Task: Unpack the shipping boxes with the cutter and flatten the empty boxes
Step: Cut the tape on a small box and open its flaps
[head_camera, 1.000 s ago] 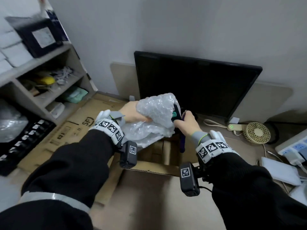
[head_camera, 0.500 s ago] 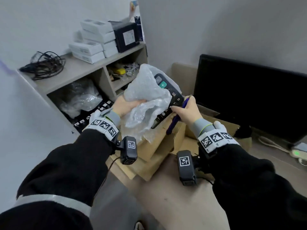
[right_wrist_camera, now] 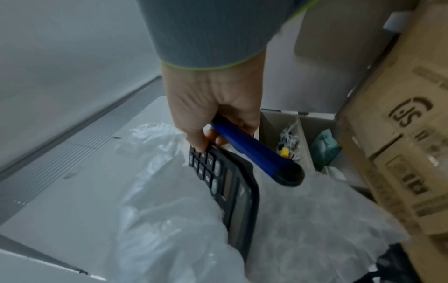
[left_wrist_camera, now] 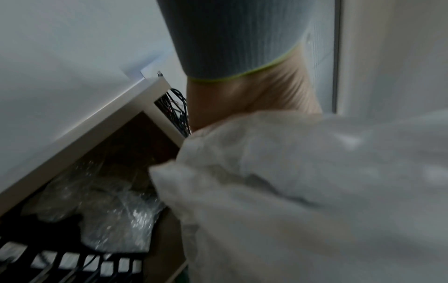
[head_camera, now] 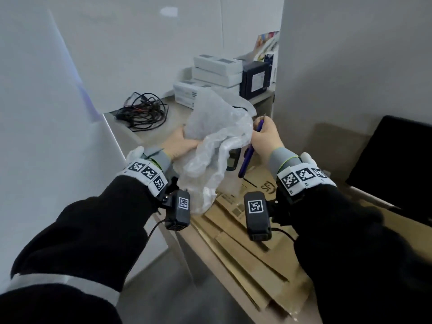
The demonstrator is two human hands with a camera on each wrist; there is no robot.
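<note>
My left hand (head_camera: 180, 146) grips a crumpled sheet of clear bubble wrap (head_camera: 215, 139) that drapes over a black calculator (right_wrist_camera: 227, 183). My right hand (head_camera: 264, 139) holds the blue-handled cutter (head_camera: 247, 160) in its curled fingers and also pinches the calculator's upper edge (right_wrist_camera: 201, 149). Both hands are raised above the shelf unit's top (head_camera: 154, 136). The wrap (left_wrist_camera: 303, 191) fills most of the left wrist view and hides the left fingers. Flattened cardboard boxes (head_camera: 247, 249) with printed logos lie below my hands.
On the shelf top are a tangle of black cables (head_camera: 145, 111), stacked white boxes (head_camera: 215, 76) and a dark box (head_camera: 256, 81). A black monitor (head_camera: 397, 155) stands at the right. More bubble wrap (left_wrist_camera: 101, 206) sits in the shelf compartment below.
My view has swung left from the monitor toward the shelf top. Both hands carried the wrapped calculator left and up, and the wrap now covers more of it.
</note>
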